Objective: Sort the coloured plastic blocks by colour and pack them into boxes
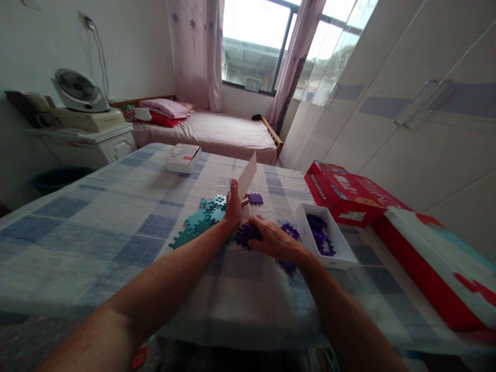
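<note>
My left hand [233, 207] is closed on a thin white card [248, 174], which stands tilted upright above the table. Lower and to the right, my right hand [274, 237] grips a dark purple interlocking tile [244, 234] with notched edges. A pile of teal interlocking tiles [196, 225] lies to the left of my hands. One purple tile [256, 199] rests flat beyond them, and more purple tiles [290, 231] lie partly hidden under my right hand and wrist. An open white box [341, 258] on the right contains purple tiles [318, 227].
A checked cloth [116, 248] covers the table. A small white box [183, 158] sits near its far edge. Along the right side are a red box [344, 191] and a larger red and white package [437, 263]. A bed [225, 129] stands behind the table.
</note>
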Demonstrator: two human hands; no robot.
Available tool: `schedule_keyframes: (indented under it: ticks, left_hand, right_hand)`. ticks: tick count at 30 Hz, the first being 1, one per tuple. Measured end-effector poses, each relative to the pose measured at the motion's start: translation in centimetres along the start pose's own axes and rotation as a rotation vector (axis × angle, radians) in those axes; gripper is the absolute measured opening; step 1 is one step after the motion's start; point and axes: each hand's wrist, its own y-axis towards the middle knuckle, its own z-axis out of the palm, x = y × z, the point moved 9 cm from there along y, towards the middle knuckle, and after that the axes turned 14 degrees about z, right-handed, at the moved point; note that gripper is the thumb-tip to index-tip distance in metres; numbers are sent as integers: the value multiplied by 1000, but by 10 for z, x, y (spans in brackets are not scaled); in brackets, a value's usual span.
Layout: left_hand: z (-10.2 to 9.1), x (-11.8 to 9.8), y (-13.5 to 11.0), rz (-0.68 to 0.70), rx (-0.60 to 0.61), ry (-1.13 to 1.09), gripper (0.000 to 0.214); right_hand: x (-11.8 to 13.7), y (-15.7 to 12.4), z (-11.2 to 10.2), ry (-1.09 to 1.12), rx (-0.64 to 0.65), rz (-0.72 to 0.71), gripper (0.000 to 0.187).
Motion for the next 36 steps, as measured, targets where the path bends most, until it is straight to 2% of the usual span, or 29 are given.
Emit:
schedule_keyframes:
  ticks: [4,6,9,13,14,16,18,21,23,26,29,31,34,36]
  left_hand:
    - [1,0,0,-1,10,-6,59]
    - [2,-1,-1,8,26,-6,58]
    - [4,-2,-3,16,55,-5,57]
    - [5,-3,-3,5,72,-8,56]
    - [4,-3,-3,8,71,-9,56]
    - [4,-3,-3,17,70,-14,55]
    - [5,-3,-3,21,70,-11,54]
    - [5,-2,-3,18,70,0,54]
    - [5,-4,-3,22,71,3,54]
    - [6,-6,-4,32,76,5,55]
    - [6,-6,-5,25,72,13,55]
    - [5,-5,-6,15,62,11,56]
    - [5,-4,-5,14,59,4,57]
    - [5,-3,-4,14,66,5,57]
  right_hand:
    - [2,-3,-2,37,-76,16,29]
    - [2,-7,-13,102,-130,60,29]
    - [-12,-23,-54,229,-291,160,39]
    - [-60,-71,-129,272,-659,355,44]
    - [-74,-83,-141,247,-712,416,44]
    - [-102,-100,-150,183,-732,539,45]
    - [-125,-106,-144,158,-663,611,46]
    - [-145,-108,-128,137,-575,619,46]
    - [-150,-110,-127,73,-609,620,43]
    - [-145,-116,-138,12,-718,621,36]
    - [-122,-117,-143,46,-749,571,31]
    - [-94,-110,-133,22,-649,467,27]
    - [-49,-96,-92,-154,-368,261,27]
    - [-36,-94,-61,-296,-220,196,37]
